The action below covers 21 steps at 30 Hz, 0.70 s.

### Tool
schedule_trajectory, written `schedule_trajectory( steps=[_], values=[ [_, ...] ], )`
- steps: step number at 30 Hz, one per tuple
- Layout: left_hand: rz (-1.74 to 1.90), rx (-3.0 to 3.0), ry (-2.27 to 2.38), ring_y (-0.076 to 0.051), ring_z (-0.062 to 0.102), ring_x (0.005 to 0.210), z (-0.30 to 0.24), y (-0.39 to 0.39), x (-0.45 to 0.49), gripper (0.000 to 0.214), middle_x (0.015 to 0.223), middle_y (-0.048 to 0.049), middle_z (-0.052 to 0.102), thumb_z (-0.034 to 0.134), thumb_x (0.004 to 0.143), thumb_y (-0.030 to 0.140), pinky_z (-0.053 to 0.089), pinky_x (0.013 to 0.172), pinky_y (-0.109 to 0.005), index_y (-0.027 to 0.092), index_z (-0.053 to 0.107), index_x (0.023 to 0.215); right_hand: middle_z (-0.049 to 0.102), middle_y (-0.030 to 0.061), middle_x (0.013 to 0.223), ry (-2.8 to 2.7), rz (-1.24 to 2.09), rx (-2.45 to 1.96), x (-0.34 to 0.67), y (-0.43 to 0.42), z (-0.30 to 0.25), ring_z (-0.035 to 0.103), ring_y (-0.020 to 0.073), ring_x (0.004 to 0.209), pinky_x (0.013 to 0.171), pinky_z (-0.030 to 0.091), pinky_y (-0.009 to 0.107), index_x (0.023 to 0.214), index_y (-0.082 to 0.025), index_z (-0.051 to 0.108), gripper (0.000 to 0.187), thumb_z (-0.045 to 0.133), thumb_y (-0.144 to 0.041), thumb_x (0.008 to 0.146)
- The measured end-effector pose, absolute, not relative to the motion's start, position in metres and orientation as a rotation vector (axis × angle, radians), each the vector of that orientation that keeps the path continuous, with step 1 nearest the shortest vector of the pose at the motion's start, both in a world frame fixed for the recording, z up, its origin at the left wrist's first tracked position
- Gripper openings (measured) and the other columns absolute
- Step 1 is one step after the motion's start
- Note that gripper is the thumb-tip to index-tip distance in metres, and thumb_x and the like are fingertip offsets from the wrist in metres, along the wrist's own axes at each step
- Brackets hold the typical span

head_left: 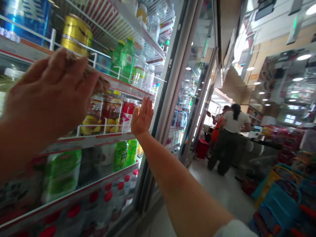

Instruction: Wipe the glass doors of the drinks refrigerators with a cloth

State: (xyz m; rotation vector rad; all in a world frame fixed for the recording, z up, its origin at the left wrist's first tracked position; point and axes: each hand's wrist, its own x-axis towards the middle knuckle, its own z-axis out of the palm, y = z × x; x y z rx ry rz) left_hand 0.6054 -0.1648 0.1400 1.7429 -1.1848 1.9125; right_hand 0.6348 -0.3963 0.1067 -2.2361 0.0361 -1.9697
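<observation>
My left hand (53, 90) is raised at the left in front of the drink shelves, slightly blurred. Its fingers press over a crumpled brownish cloth (101, 83), partly hidden beneath them. Near its fingertips are a yellow-gold can (77, 33) and the white shelf rail. My right hand (143, 118) reaches forward with the fingers stretched out, holding nothing. It is by the right side of the fridge opening, near a red-labelled bottle (128, 115); whether it touches anything I cannot tell. Green bottles (127, 59) stand on the shelf above it.
A metal door frame (170, 82) rises right of the shelves, with another glass door beyond it. Red-capped bottles (108, 197) fill the bottom shelf. Two people (233, 131) stand at a counter farther back. Blue bags (281, 200) sit at the lower right beside the grey floor (219, 197).
</observation>
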Motion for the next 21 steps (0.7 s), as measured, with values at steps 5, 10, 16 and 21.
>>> schedule_trajectory(
  steps=[5,10,16,21],
  values=[
    [1.776,1.881,-1.324,-0.030,0.023,0.153,0.109,-0.205,0.606,0.050,0.159,-0.0074,0.041,0.036,0.098,0.019,0.020,0.128,-0.053,0.015,0.051,0.145,0.024,0.0090,0.167,0.000,-1.964,-2.202,0.634,-0.397,0.107,0.011,0.0213,0.158,0.124,0.024,0.052,0.160,-0.017,0.021,0.060,0.024,-0.039,0.104],
    [1.848,2.078,-1.426,-0.029,0.032,0.150,0.116,-0.193,0.612,0.049,0.152,-0.0116,0.050,0.045,0.096,0.011,0.031,0.125,-0.051,0.017,0.054,0.143,0.028,0.0115,0.165,-0.039,-1.980,-2.132,0.636,-0.398,0.101,0.014,0.0205,0.157,0.124,0.023,0.051,0.159,-0.016,0.026,0.060,0.021,-0.040,0.104],
    [2.080,2.044,-1.021,-0.034,0.015,0.155,0.126,-0.175,0.607,0.059,0.160,-0.0141,0.036,0.049,0.097,0.017,0.025,0.125,-0.057,0.016,0.039,0.155,0.032,0.0130,0.163,-0.070,-2.036,-2.098,0.639,-0.399,0.097,0.015,0.0203,0.157,0.125,0.024,0.051,0.158,-0.015,0.027,0.060,0.022,-0.040,0.104],
    [2.031,2.132,-1.761,-0.025,0.036,0.148,0.105,-0.170,0.612,0.060,0.155,-0.0052,0.047,0.050,0.094,0.011,0.027,0.126,-0.051,0.026,0.041,0.152,0.030,0.0107,0.165,-0.057,-2.029,-2.087,0.635,-0.396,0.097,0.017,0.0204,0.156,0.125,0.023,0.048,0.158,-0.015,0.029,0.059,0.024,-0.038,0.104]
  ],
)
